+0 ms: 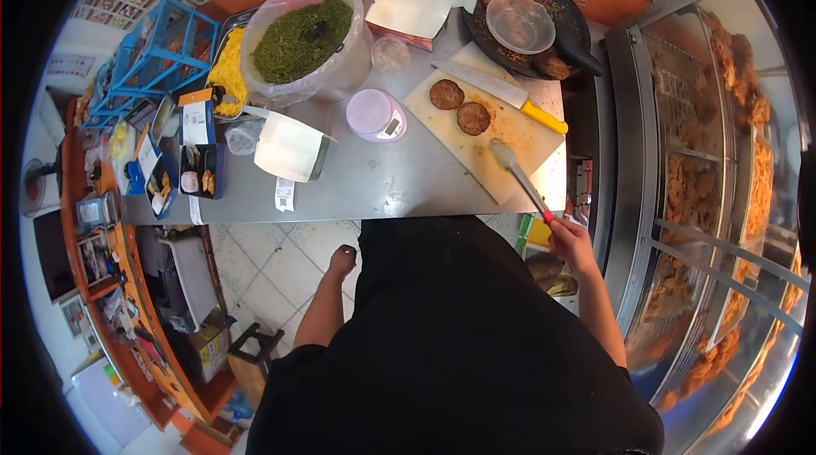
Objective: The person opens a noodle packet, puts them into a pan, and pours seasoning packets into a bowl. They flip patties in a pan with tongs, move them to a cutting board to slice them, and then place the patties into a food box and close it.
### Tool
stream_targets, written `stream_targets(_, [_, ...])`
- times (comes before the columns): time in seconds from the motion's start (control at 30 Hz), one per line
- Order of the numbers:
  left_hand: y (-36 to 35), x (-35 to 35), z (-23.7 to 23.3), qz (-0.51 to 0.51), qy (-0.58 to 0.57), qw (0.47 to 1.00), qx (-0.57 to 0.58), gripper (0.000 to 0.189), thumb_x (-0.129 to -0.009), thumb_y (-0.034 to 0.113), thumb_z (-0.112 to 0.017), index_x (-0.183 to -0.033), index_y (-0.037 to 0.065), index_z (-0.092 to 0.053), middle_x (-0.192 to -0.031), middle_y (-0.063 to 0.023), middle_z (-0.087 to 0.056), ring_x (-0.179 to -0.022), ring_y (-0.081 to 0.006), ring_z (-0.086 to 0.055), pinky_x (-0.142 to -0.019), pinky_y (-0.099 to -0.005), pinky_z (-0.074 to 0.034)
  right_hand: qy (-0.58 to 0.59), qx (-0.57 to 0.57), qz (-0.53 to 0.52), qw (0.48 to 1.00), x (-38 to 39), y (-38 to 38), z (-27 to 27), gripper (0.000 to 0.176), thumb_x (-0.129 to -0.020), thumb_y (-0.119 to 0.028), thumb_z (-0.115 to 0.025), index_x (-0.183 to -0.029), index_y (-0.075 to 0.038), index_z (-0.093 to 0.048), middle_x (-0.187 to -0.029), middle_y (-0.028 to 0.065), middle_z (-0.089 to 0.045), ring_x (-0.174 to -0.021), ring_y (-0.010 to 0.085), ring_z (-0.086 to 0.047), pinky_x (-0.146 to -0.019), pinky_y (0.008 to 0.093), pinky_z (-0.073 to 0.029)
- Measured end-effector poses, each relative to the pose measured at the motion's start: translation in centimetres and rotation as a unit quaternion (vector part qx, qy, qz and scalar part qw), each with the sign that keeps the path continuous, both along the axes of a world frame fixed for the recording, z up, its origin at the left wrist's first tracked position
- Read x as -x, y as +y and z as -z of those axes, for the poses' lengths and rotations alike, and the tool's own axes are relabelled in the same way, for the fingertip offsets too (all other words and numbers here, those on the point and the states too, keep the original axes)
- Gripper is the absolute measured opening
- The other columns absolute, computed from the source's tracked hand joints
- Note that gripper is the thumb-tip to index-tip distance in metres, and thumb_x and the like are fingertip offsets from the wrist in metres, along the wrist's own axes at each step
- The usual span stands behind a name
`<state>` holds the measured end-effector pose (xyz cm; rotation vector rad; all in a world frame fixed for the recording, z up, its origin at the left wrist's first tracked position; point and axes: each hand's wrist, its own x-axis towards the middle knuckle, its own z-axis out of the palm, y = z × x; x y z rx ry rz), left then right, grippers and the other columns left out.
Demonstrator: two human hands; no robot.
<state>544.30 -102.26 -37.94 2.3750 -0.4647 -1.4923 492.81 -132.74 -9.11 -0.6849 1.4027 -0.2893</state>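
Observation:
My right hand (571,242) grips the red-ended handle of metal tongs (530,188). The tongs' pale tips rest over or on the cutting board (493,174), just below two browned patties: one patty (473,118) is nearer, the other patty (446,94) lies up and to the left. A knife (501,91) with a yellow handle lies across the board's upper part. My left hand (343,261) hangs low beside my dark clothing, below the counter edge, with its fingers curled in. Whether anything is inside it is hidden.
On the metal counter (357,183) stand a digital scale (389,125), an open takeaway box (291,147), a tub of chopped greens (357,64) and a tray of yellow food (228,72). A stone mortar (578,17) sits at the back right. A glass cabinet (633,157) with fried food borders the right.

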Motion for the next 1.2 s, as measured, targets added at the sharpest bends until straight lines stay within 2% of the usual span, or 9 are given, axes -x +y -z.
stream_targets(0.1, [-0.3,-0.3,0.2,-0.003,-0.002,1.000,-0.022,0.027,-0.092,0.025,-0.058,-0.106,0.004,-0.068,-0.074,-0.0132,-0.070,-0.063,-0.0222,-0.069,-0.061,-0.0360,-0.054,0.198,0.335,-0.087,0.917,1.4,0.7,1.5,0.032,-0.096,-0.024,-0.068,-0.122,-0.004,-0.070,-0.079,0.0042,-0.069,-0.062,0.0137,-0.062,-0.058,0.0286,-0.048])
stream_targets(0.27, [-0.6,-1.1,-0.8,0.052,-0.011,0.997,-0.059,0.027,-0.091,0.027,-0.058,-0.104,0.006,-0.068,-0.072,-0.0121,-0.069,-0.063,-0.0225,-0.069,-0.058,-0.0364,-0.053,0.277,0.493,-0.246,0.787,-4.2,-0.5,1.0,0.029,-0.090,-0.020,-0.073,-0.117,-0.011,-0.068,-0.083,0.0130,-0.072,-0.069,0.0289,-0.071,-0.065,0.0369,-0.056])
stream_targets(0.47, [-3.2,-3.1,-3.3,0.080,-0.039,0.995,-0.044,0.030,-0.093,0.029,-0.058,-0.107,0.006,-0.069,-0.079,-0.0165,-0.072,-0.068,-0.0256,-0.071,-0.066,-0.0363,-0.056,0.244,0.542,-0.295,0.748,-10.4,-4.0,7.2,0.032,-0.085,-0.021,-0.076,-0.114,-0.008,-0.068,-0.089,0.0116,-0.068,-0.084,0.0292,-0.067,-0.072,0.0405,-0.053])
stream_targets(0.53, [-4.1,-3.5,-5.0,0.068,-0.044,0.996,-0.042,0.031,-0.094,0.029,-0.058,-0.109,0.005,-0.069,-0.083,-0.0162,-0.072,-0.071,-0.0253,-0.072,-0.069,-0.0363,-0.056,0.262,0.595,-0.350,0.674,-11.1,-4.9,7.7,0.040,-0.083,-0.023,-0.076,-0.118,-0.008,-0.067,-0.103,0.0110,-0.063,-0.100,0.0290,-0.061,-0.085,0.0408,-0.049])
stream_targets(0.67, [-4.8,-4.0,-7.4,0.036,-0.048,0.998,-0.028,0.033,-0.095,0.030,-0.061,-0.112,0.004,-0.068,-0.089,-0.0140,-0.072,-0.071,-0.0243,-0.072,-0.068,-0.0370,-0.057,0.278,0.568,-0.365,0.684,-10.6,-5.5,8.3,0.048,-0.081,-0.026,-0.078,-0.124,-0.010,-0.064,-0.114,0.0127,-0.059,-0.109,0.0304,-0.054,-0.093,0.0439,-0.043])
stream_targets(0.87, [-4.6,-3.8,-9.0,0.118,-0.058,0.990,0.048,0.034,-0.096,0.032,-0.057,-0.110,0.003,-0.068,-0.089,-0.0179,-0.071,-0.081,-0.0293,-0.071,-0.077,-0.0413,-0.055,0.419,0.568,-0.207,0.678,-8.0,-13.2,9.4,0.061,-0.081,-0.023,-0.076,-0.138,-0.013,-0.055,-0.121,0.0157,-0.057,-0.113,0.0354,-0.053,-0.098,0.0487,-0.041])
stream_targets(0.93, [-8.4,-2.4,-13.5,0.191,-0.070,0.979,0.027,0.029,-0.098,0.026,-0.055,-0.107,0.001,-0.066,-0.087,-0.0100,-0.070,-0.077,-0.0201,-0.067,-0.072,-0.0353,-0.053,0.441,0.589,-0.238,0.634,-7.4,-17.1,8.3,0.057,-0.084,-0.020,-0.073,-0.137,-0.013,-0.055,-0.122,0.0140,-0.058,-0.117,0.0336,-0.053,-0.097,0.0484,-0.043])
stream_targets(1.03, [-15.4,-1.0,-19.5,0.285,-0.006,0.958,-0.042,0.029,-0.098,0.027,-0.054,-0.102,0.001,-0.066,-0.082,-0.0106,-0.070,-0.079,-0.0218,-0.068,-0.074,-0.0365,-0.052,0.385,0.574,-0.344,0.636,-5.8,-20.5,9.7,0.050,-0.085,-0.017,-0.070,-0.134,-0.011,-0.057,-0.119,0.0123,-0.060,-0.116,0.0311,-0.056,-0.096,0.0453,-0.044])
stream_targets(1.2, [-27.8,4.3,-26.4,0.346,-0.097,0.916,0.179,0.025,-0.099,0.026,-0.056,-0.104,0.002,-0.062,-0.078,-0.0191,-0.065,-0.072,-0.0341,-0.064,-0.071,-0.0408,-0.051,0.345,0.557,-0.425,0.625,-5.2,-23.0,9.9,0.042,-0.085,-0.015,-0.067,-0.125,-0.006,-0.059,-0.114,0.0137,-0.063,-0.109,0.0311,-0.060,-0.092,0.0430,-0.048])
